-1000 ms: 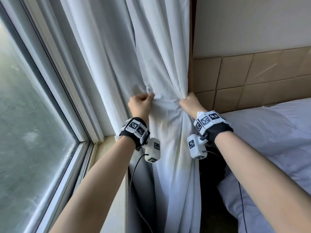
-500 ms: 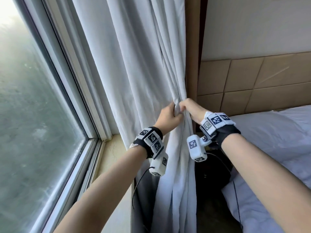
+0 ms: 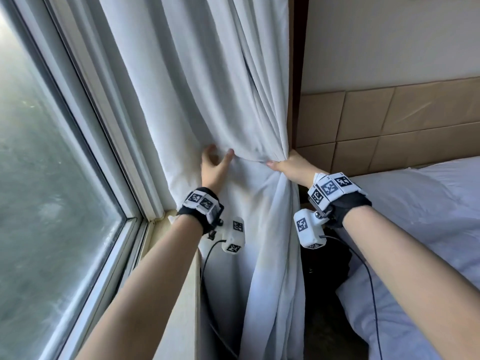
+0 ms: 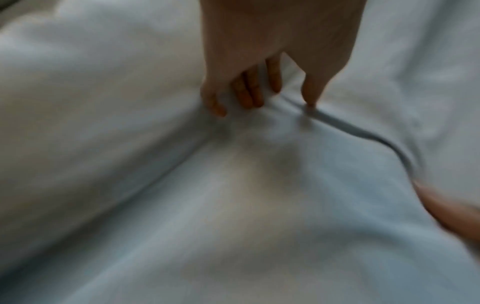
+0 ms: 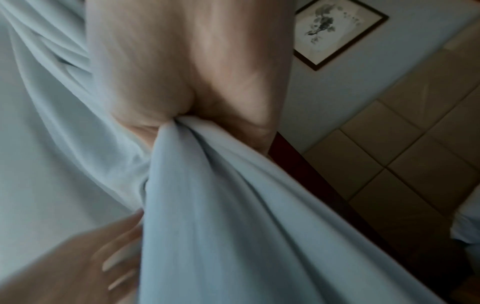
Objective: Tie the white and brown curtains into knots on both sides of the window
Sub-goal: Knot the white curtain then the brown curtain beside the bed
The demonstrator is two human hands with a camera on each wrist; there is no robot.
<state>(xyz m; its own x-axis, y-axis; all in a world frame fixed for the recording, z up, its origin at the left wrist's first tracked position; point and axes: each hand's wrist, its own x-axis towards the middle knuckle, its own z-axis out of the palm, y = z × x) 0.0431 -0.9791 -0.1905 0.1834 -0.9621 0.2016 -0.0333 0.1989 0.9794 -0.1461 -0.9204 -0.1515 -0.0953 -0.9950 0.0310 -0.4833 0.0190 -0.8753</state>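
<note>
Head view: right hand (image 3: pixel 288 166) grips the gathered white curtain (image 3: pixel 207 87), left hand (image 3: pixel 214 165) spread flat beside it. Soft, light, likely slippery cloth; best seized where folds bunch between the hands.

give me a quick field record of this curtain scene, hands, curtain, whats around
left hand: open, fingers spread on the white curtain, reaching toward the window side
right hand: grips a gathered bunch of the curtain by the wall edge
white curtain: hanging, partly bunched at the right hand, no knot visible
brown curtain: not clearly visible
window: left of the curtain
bed: white bedding, right of the curtain
headboard panels: tan, on the wall behind the bed
framed picture: on the wall, seen in the right wrist view
</note>
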